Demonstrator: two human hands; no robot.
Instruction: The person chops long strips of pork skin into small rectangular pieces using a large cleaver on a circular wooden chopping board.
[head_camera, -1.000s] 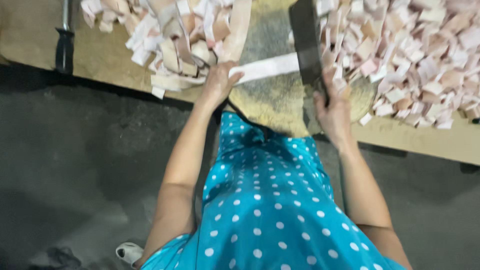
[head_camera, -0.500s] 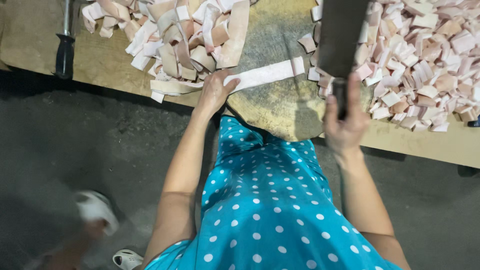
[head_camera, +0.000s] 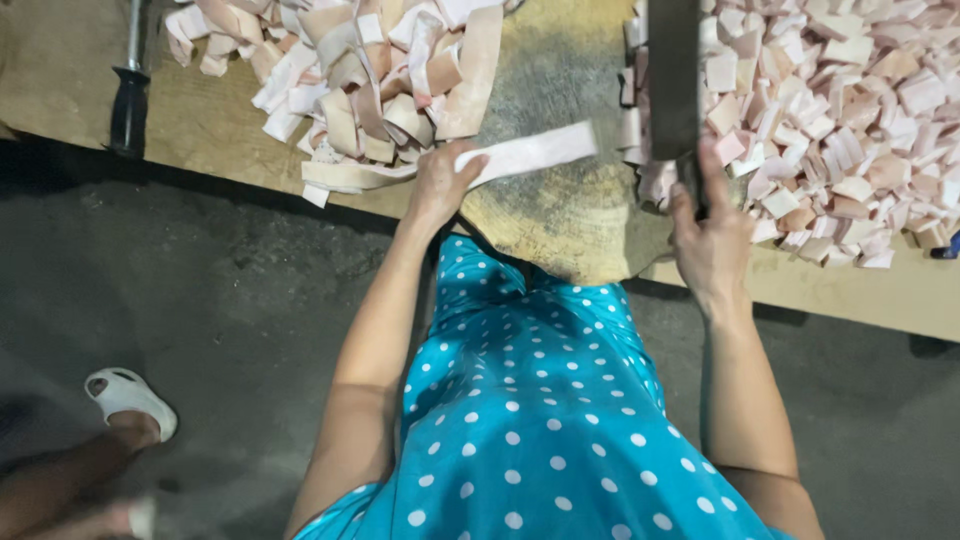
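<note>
My left hand (head_camera: 440, 183) pins the near end of a long pale strip (head_camera: 535, 153) flat on a round wooden chopping block (head_camera: 570, 215). My right hand (head_camera: 712, 238) grips the handle of a broad dark cleaver (head_camera: 673, 75), raised above the block's right side, blade up and away from the strip. A heap of uncut pale pink strips (head_camera: 375, 85) lies left of the block. A large pile of small cut pieces (head_camera: 835, 120) lies to its right.
The block stands on a low wooden board (head_camera: 880, 295) over a dark concrete floor. A black-handled tool (head_camera: 130, 95) lies at the board's left end. Another person's foot in a white sandal (head_camera: 125, 400) is at the lower left. My blue polka-dot dress fills the lower centre.
The cleaver went from resting on the strip to raised above the block. My left hand slid the strip a little further onto the block. The sandalled foot came into view at left.
</note>
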